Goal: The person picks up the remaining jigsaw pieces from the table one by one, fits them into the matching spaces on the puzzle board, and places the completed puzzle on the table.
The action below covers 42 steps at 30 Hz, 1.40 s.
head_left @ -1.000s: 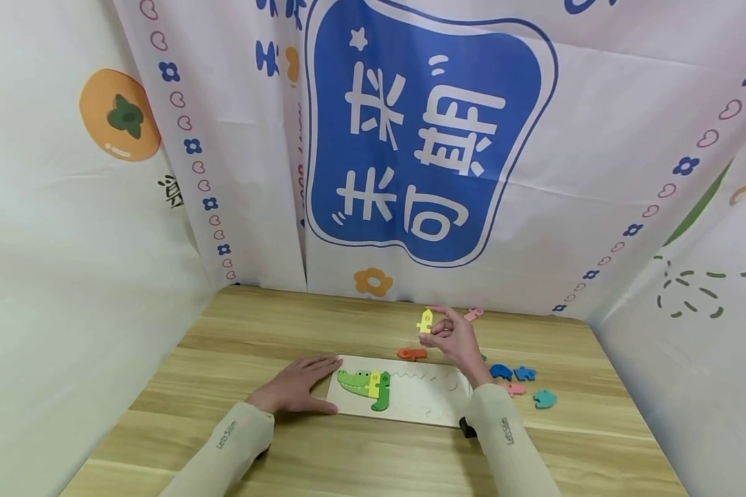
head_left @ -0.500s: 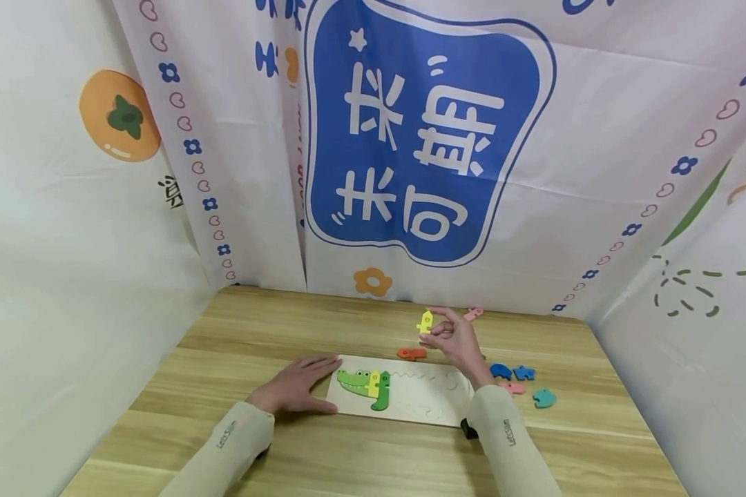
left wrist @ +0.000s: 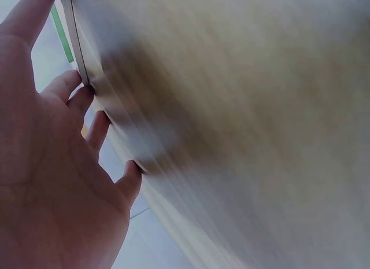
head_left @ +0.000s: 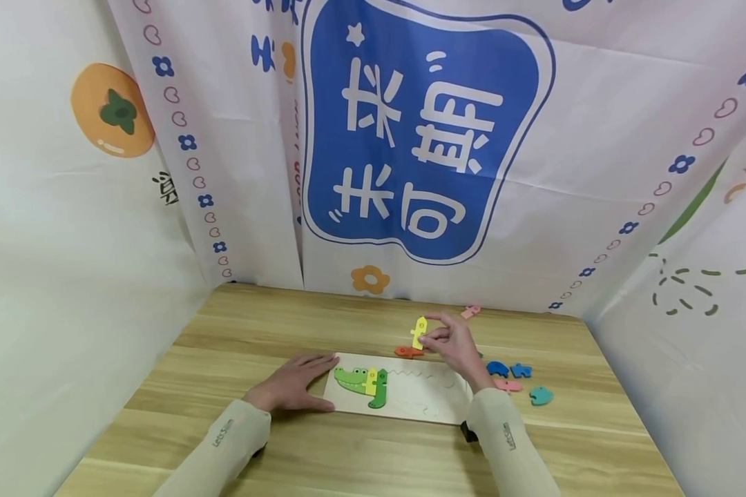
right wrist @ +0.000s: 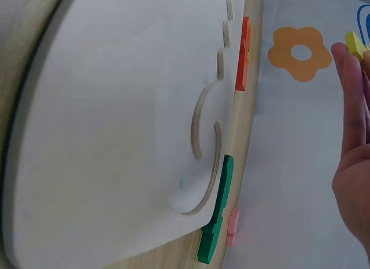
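Note:
A pale wooden puzzle board [head_left: 423, 397] lies on the table, with a crocodile's green head piece [head_left: 351, 379], a yellow piece [head_left: 371, 382] and a green leg piece [head_left: 379, 392] set in its left part. My left hand [head_left: 295, 383] rests at the board's left end, thumb and fingers spread; in the left wrist view its fingertips touch the tabletop and board edge. My right hand [head_left: 455, 345] pinches a yellow puzzle piece [head_left: 419, 333] between thumb and fingers, held up above the board's far edge. In the right wrist view only a bit of that yellow piece [right wrist: 355, 46] shows.
Behind the board lies an orange-red piece [head_left: 407, 352]. To the right are blue pieces [head_left: 497, 368], a pink piece [head_left: 508, 385] and a teal piece [head_left: 541, 395]. A green piece [right wrist: 217, 214] lies past the board's far edge. Another pink piece [head_left: 470, 312] is near the cloth backdrop [head_left: 255, 228].
My right hand has lowered slightly and turned the yellow piece, which now tilts and hangs just above the orange-red piece. My left hand keeps its place on the board.

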### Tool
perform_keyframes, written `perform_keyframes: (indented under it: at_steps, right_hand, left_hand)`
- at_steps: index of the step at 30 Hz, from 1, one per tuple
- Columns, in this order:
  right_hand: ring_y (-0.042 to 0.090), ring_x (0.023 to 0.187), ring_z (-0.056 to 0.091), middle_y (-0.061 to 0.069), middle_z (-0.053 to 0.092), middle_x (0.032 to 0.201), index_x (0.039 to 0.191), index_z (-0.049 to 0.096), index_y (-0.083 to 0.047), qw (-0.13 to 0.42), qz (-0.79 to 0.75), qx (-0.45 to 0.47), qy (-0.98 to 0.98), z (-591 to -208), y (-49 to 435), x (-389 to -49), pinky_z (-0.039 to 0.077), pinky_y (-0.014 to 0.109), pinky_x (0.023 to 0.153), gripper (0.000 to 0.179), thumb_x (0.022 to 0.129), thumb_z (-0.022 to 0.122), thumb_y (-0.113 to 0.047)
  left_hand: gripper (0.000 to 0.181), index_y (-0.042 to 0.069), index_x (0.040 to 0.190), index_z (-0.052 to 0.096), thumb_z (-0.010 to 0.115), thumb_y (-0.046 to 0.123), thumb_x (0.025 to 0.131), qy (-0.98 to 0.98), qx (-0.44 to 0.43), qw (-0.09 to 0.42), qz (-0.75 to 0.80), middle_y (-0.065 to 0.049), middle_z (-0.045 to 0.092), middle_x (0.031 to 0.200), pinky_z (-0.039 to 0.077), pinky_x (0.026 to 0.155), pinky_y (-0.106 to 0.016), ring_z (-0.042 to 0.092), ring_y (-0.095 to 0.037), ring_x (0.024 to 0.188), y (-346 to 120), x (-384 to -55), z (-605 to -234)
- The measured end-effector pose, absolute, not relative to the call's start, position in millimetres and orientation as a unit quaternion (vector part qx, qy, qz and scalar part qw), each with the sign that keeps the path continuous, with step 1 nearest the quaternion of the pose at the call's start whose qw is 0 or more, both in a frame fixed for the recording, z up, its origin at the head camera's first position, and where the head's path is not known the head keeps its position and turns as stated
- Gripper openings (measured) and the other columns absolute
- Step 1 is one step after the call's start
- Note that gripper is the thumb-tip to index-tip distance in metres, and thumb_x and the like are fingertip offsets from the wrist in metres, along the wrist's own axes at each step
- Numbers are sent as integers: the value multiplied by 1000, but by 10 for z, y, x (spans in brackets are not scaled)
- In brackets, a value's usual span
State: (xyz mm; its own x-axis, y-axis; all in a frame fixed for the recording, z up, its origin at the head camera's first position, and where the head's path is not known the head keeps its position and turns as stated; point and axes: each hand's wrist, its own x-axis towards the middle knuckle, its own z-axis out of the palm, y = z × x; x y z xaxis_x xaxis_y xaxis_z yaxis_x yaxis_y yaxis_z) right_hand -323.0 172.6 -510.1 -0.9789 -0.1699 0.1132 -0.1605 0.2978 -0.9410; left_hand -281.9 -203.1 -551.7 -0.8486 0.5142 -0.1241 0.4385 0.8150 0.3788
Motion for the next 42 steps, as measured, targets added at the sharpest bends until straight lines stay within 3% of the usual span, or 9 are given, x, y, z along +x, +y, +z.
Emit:
perform_keyframes:
  at_steps: [7, 16, 23, 36, 42]
  right_hand:
    - [25, 83, 77, 8, 79, 91, 140, 62, -13, 43, -563, -112, 818, -5158, 1718, -3119, 64, 50, 82, 50, 93, 76, -6]
    - [19, 81, 75, 9, 71, 100, 138, 63, -7, 85, -543, -134, 825, -5268, 1592, -3000, 66, 41, 75, 52, 90, 81, -8]
    - [13, 80, 70, 4, 73, 93, 132, 67, -7, 100, -510, -153, 841, -5352, 1467, -2927, 61, 28, 69, 49, 87, 84, -10]
    - [16, 75, 72, 7, 71, 91, 129, 66, -4, 149, -517, -147, 830, -5460, 1330, -2868, 65, 32, 67, 44, 88, 82, -5]
    - [16, 74, 71, 6, 70, 92, 129, 66, -4, 143, -505, -136, 841, -5474, 1293, -2878, 64, 31, 65, 45, 87, 83, -7]
  left_hand:
    - [103, 24, 164, 31, 69, 75, 84, 945, 254, 112, 172, -3, 31, 171, 22, 123, -68, 27, -40, 156, -2043, -2835, -5524]
    - [103, 23, 164, 31, 70, 74, 84, 946, 252, 114, 167, -5, 31, 171, 22, 124, -67, 26, -40, 156, -2043, -2844, -5482]
    - [102, 20, 164, 33, 70, 73, 84, 945, 262, 101, 169, -8, 34, 169, 23, 122, -69, 29, -42, 154, -2057, -2833, -5492]
    - [102, 26, 165, 30, 69, 74, 84, 946, 248, 123, 166, -4, 29, 171, 21, 125, -66, 25, -38, 157, -2023, -2838, -5499]
    - [101, 25, 165, 30, 71, 70, 85, 945, 248, 124, 171, -3, 29, 171, 19, 125, -65, 24, -38, 157, -2026, -2839, -5493]
